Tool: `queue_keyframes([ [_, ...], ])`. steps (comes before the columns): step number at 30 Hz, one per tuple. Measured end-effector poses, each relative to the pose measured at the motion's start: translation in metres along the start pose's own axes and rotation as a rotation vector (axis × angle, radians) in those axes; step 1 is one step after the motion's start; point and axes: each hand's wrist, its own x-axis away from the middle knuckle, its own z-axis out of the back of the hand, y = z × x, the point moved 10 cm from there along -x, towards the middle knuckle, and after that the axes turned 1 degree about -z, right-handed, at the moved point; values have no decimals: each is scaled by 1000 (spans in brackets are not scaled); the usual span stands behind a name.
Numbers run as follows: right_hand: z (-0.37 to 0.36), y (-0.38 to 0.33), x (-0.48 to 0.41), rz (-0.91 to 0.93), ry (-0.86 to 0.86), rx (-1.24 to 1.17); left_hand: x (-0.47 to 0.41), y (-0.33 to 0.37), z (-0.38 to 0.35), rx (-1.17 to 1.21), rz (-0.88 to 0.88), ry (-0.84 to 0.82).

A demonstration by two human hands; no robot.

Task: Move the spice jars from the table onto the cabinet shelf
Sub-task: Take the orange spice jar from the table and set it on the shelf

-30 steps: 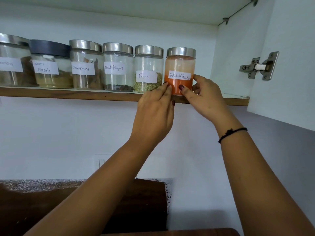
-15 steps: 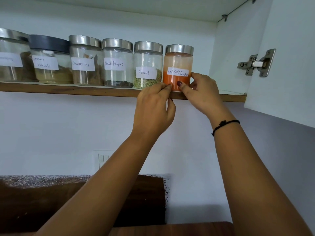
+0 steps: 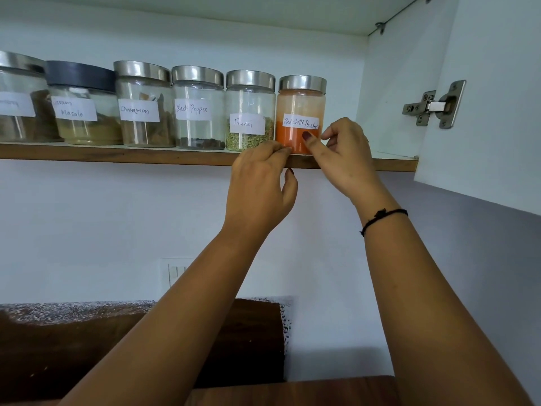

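The red chilli powder jar (image 3: 301, 104), with a steel lid and orange powder, stands upright at the right end of a jar row on the cabinet shelf (image 3: 117, 155). My left hand (image 3: 260, 189) is at the shelf's front edge, its bent fingertips touching the jar's base from the left. My right hand (image 3: 345, 159) is on the jar's right, with the thumb on the jar's lower front and the fingers curled beside its right side. To the left stand the Fennel jar (image 3: 250, 112), Black Pepper jar (image 3: 197, 112), Cinnamon jar (image 3: 143, 112) and Masala jar (image 3: 85, 112).
One more jar (image 3: 17, 106) is cut off at the left edge. The open cabinet door (image 3: 497, 112) with its hinge (image 3: 436, 105) hangs to the right. Bare shelf lies right of the chilli jar. A wooden table edge (image 3: 292, 391) and a dark board (image 3: 117, 347) lie below.
Both hands have slid lower on the chilli jar. My left fingers went from straight to bent at the shelf edge, and my right fingers have loosened from the jar's side. The jar stays put.
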Motion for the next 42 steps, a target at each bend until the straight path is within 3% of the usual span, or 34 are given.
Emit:
queue_keyframes([
  [3,3,-2,9,1,26,-157,0,0,0,-7,-15,-13],
  [6,23,-5,28,18,158,-325,0,-1,-2,-2,-5,-49],
  [11,25,-15,71,138,87,-289,6,11,10,92,-8,-124],
  [16,39,-13,117,190,94,-245,55,8,33,326,111,-135],
  [23,29,-2,185,111,28,-264,154,-17,4,378,281,-245],
  [36,17,37,289,-74,-25,-248,244,3,5,651,307,-235],
  [42,29,72,345,-227,-89,-224,306,35,-23,805,425,-418],
])
